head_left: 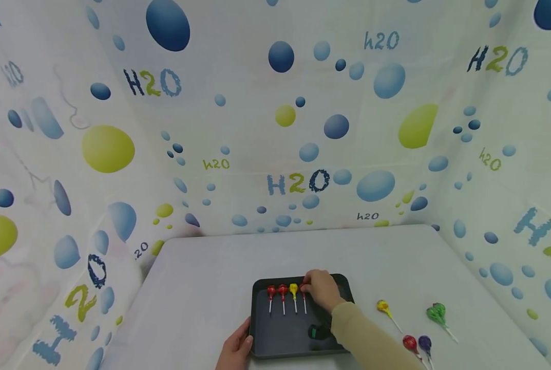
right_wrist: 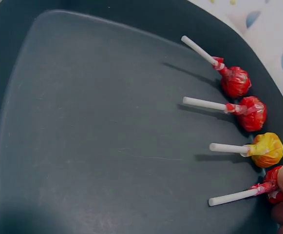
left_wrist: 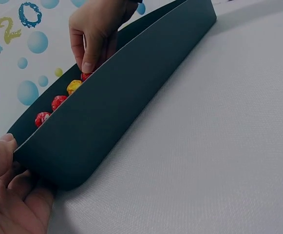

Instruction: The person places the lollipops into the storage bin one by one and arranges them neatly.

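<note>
A dark rectangular tray [head_left: 280, 336] lies on the white table. My left hand [head_left: 236, 345] grips its left side, with the thumb [left_wrist: 5, 140] at the rim and the other fingers against the outer wall. Along the far inner edge, two red lollipops [right_wrist: 236, 82] and a yellow lollipop [right_wrist: 267, 150] lie in a row, sticks toward me. At the right end of that row, my right hand [head_left: 322, 289] pinches the wrapped head of another red lollipop [right_wrist: 262, 187]. Its white stick points the same way as the others. The right fingers partly hide that head.
Right of the tray, a yellow lollipop [head_left: 383, 306], green lollipops [head_left: 437, 312], a red lollipop [head_left: 410, 343] and a purple lollipop [head_left: 425, 343] lie on the table [head_left: 192, 288]. A patterned curtain [head_left: 243, 118] surrounds the back and sides.
</note>
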Motion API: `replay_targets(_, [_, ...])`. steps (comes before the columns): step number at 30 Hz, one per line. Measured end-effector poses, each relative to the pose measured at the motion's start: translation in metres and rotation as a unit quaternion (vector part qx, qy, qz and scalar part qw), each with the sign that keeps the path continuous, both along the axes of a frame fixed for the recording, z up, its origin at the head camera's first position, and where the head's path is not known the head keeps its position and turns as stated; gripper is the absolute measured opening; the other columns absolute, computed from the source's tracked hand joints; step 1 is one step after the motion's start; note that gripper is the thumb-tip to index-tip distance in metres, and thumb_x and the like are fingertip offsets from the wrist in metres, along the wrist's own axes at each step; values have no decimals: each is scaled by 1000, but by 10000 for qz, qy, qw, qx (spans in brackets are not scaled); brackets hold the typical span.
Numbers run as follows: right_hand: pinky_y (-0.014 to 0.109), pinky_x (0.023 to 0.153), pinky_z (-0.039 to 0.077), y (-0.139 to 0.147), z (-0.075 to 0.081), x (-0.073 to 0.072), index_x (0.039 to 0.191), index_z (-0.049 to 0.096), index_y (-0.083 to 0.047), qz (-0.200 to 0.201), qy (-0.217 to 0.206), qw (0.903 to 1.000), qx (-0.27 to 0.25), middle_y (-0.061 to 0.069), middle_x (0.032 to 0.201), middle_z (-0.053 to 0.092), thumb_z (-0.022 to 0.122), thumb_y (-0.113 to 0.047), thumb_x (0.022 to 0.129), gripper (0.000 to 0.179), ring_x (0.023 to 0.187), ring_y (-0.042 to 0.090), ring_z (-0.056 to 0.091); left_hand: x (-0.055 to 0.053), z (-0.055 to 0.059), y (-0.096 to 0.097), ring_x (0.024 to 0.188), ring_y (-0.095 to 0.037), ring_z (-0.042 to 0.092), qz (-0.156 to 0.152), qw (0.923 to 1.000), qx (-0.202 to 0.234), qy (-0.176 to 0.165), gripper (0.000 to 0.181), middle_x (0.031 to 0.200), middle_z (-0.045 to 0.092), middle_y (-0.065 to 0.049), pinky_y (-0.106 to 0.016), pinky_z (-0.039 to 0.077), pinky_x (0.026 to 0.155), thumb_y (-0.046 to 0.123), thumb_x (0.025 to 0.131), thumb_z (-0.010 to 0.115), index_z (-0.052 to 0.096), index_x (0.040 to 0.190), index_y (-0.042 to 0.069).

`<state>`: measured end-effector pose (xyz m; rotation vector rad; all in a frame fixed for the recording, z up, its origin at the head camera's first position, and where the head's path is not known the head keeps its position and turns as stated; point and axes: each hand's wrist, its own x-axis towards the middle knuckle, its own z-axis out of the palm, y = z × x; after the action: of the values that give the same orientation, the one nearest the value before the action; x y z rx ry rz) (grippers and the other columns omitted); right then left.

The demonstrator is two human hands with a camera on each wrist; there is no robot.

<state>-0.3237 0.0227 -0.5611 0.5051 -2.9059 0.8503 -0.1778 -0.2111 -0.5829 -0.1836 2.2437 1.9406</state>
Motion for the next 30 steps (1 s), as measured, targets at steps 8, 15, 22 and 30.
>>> replay_targets(8, [28,55,52,0,6,5,80,70,-11,-21,-6,10000,-44,-2,74,66,76,-16,80,8,62,10,57,-1,-1,2,136,-44,24,98,9997,180,-155,51,147,26,-33,-48,37,108,1,99,45,25,142,-15])
replay_targets(15, [29,55,52,1,10,9,84,71,-8,35,-6,10000,-81,1,78,68,76,-15,80,10,64,12,59,0,-1,1,136,-46,23,3,10000,85,-49,51,147,25,-34,-49,36,108,1,98,45,25,141,-16])
replay_targets(22, [32,58,55,1,13,10,88,72,-7,-1,-51,10000,-63,3,82,70,76,-16,80,13,69,16,63,0,-1,0,135,-47,24,-35,10000,40,11,51,146,25,-35,-47,38,107,2,98,46,25,141,-17])
replay_targets(30, [32,63,56,23,20,7,89,73,-9,255,431,9987,-102,1,84,71,74,-16,82,10,75,16,65,1,-5,-3,134,-48,26,-64,9996,-55,267,51,145,27,-36,-45,40,105,2,97,48,27,140,-18])
